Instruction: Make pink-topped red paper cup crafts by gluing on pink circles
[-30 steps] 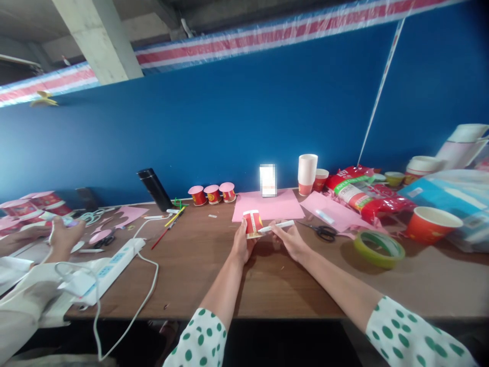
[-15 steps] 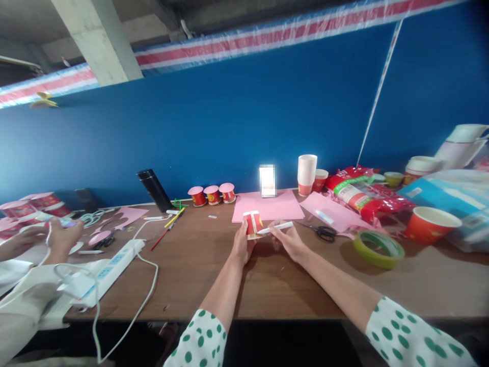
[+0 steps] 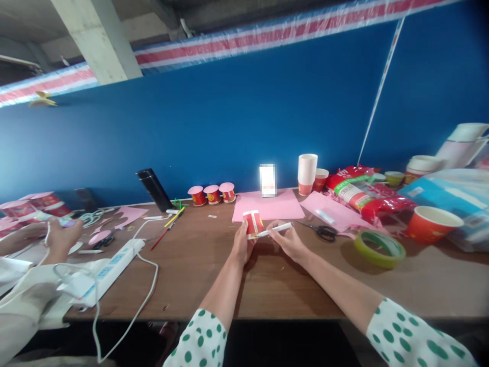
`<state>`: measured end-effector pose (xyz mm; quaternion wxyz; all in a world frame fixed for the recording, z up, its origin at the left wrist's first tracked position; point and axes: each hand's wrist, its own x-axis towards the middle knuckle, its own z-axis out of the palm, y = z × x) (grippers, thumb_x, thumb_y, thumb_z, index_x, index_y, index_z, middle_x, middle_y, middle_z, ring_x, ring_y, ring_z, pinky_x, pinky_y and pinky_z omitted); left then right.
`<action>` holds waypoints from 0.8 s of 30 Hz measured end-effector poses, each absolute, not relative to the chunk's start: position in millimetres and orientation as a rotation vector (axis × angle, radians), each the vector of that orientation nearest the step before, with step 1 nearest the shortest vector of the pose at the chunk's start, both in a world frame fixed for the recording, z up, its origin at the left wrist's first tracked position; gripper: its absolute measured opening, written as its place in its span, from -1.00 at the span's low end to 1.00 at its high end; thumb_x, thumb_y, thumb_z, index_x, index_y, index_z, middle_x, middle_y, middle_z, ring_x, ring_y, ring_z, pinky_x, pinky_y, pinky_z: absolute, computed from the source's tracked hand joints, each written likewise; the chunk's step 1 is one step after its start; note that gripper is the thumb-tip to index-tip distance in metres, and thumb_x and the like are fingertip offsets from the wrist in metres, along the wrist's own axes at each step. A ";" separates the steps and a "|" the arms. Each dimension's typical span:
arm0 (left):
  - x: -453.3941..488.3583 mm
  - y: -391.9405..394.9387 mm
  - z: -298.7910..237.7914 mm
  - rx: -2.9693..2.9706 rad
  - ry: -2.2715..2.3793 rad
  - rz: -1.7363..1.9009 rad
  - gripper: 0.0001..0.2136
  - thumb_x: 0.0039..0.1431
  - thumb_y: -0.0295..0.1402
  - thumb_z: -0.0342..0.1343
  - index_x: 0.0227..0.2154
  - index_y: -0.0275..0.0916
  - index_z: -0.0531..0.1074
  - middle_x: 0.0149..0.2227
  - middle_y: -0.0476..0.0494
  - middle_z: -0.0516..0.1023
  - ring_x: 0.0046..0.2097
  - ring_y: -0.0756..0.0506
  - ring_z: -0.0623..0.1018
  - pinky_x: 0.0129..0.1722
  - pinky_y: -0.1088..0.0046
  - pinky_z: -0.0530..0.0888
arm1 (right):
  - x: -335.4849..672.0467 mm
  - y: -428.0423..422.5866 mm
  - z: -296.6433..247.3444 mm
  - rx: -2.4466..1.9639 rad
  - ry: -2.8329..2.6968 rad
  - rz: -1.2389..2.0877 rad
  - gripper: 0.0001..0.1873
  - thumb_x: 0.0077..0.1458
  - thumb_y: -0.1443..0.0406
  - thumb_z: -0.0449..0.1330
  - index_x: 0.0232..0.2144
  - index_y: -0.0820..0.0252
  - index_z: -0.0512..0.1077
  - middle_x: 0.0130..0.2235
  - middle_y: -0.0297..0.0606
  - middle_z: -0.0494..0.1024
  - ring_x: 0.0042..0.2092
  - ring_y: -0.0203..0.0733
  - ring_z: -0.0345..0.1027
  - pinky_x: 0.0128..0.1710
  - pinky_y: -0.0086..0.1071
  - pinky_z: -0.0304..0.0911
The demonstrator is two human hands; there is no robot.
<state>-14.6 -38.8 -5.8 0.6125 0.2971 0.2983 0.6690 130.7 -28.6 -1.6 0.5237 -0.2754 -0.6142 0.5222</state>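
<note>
One red cup (image 3: 252, 224) is gripped in the left hand (image 3: 240, 244) just in front of the pink paper (image 3: 284, 206), seemingly to steady the cup beside a white pen (image 3: 281, 228), which the right hand (image 3: 291, 243) pinches nearer its tip, probably for finer control.

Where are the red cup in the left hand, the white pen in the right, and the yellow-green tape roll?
Red cup (image 3: 252, 225): head view, middle of its printed side.
White pen (image 3: 281, 228): head view, barrel, toward its rear end.
Tape roll (image 3: 378, 260): head view, near outer wall.
</note>
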 end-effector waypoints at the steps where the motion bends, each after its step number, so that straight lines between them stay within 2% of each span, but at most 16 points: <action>1: -14.3 -39.2 -5.2 0.685 0.691 1.550 -0.65 0.03 -0.10 0.11 -0.30 -0.33 0.45 -0.34 -0.17 0.55 -0.31 -0.06 0.53 -0.16 0.36 0.40 | 130.5 -28.9 -1.8 -0.658 -1.471 1.258 -0.74 -0.03 0.12 0.22 -0.48 0.21 0.38 -0.57 -0.39 0.33 -0.55 -0.39 0.09 -0.59 -0.48 -0.02; 9: -14.7 -37.5 -6.9 0.706 0.705 1.546 -0.63 0.02 -0.06 0.11 -0.31 -0.32 0.45 -0.31 -0.19 0.55 -0.28 -0.09 0.52 -0.13 0.31 0.39 | 130.6 -23.7 -4.8 -0.667 -1.349 1.316 -0.73 -0.05 0.12 0.24 -0.46 0.21 0.36 -0.55 -0.39 0.33 -0.56 -0.41 0.12 -0.60 -0.50 0.01; 15: -14.7 -38.0 -6.2 0.705 0.713 1.553 -0.63 0.02 -0.06 0.09 -0.32 -0.31 0.45 -0.38 -0.13 0.53 -0.35 -0.04 0.50 -0.20 0.37 0.40 | 131.3 -23.8 -5.3 -0.671 -1.398 1.318 -0.72 -0.06 0.11 0.25 -0.48 0.23 0.38 -0.56 -0.36 0.36 -0.53 -0.38 0.16 -0.58 -0.49 0.05; 20: -14.5 -37.2 -6.5 0.699 0.685 1.546 -0.64 0.03 -0.08 0.11 -0.31 -0.33 0.45 -0.31 -0.19 0.55 -0.27 -0.08 0.52 -0.12 0.31 0.39 | 130.3 -25.4 -2.9 -0.666 -1.294 1.355 -0.71 -0.07 0.11 0.26 -0.45 0.21 0.36 -0.56 -0.38 0.35 -0.56 -0.41 0.14 -0.61 -0.52 0.01; 24: -14.7 -36.9 -7.8 0.718 0.694 1.545 -0.62 0.02 -0.07 0.11 -0.31 -0.33 0.45 -0.31 -0.19 0.55 -0.28 -0.09 0.52 -0.12 0.28 0.38 | 130.3 -23.0 -6.0 -0.661 -1.363 1.308 -0.73 -0.06 0.12 0.25 -0.45 0.22 0.37 -0.55 -0.38 0.35 -0.56 -0.41 0.12 -0.61 -0.51 0.02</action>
